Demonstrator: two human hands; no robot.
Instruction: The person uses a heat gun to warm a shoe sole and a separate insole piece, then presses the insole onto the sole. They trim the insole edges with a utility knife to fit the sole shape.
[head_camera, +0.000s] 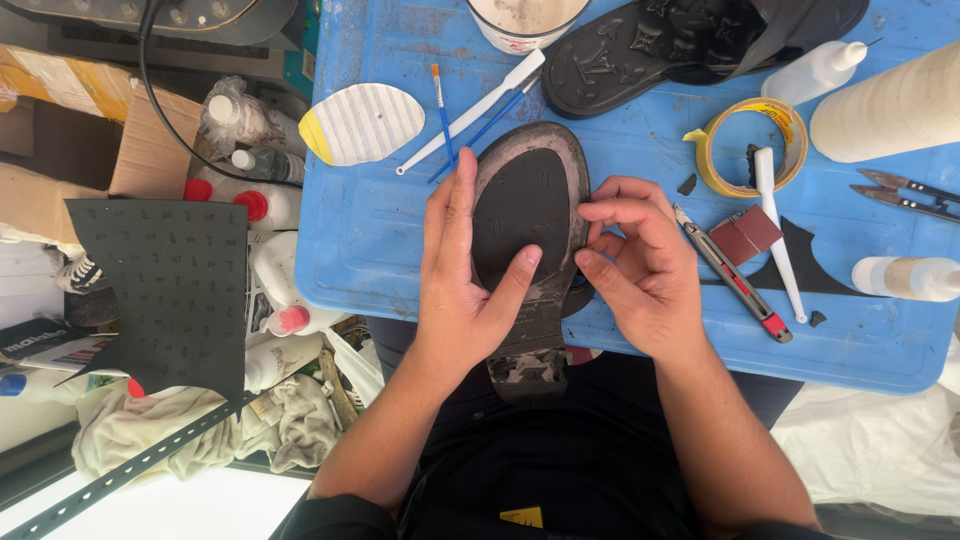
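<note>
A person presses a dark rubber sole patch (522, 215) onto the upturned bottom of a shoe (535, 250) that lies at the near edge of a blue work tray (370, 240), its heel hanging over the edge toward the lap. The left hand (465, 285) lies flat along the shoe's left side, fingers straight and together, thumb spread across the patch; the right hand (640, 265) curls at the shoe's right edge, fingertips pinched narrow on the rim of the patch. The patch already covers the forefoot and appears seated, while the worn, scuffed heel remains bare; whether the edges are fully bonded cannot be told. Beyond the shoe lie thin brushes (470, 115), a white ribbed cut-out with a yellow tip (362, 123), a second black sole (640, 50) and a tub (525, 22). To the shoe's right sit a roll of yellow tape (790, 130), a utility knife (730, 270), a small sanding block (745, 232), squeeze bottles (815, 70) and snips (905, 192). Left of the tray, a cut sheet of black patterned rubber (160, 290) rests over bottles, rags and cardboard in a cluttered workshop corner
</note>
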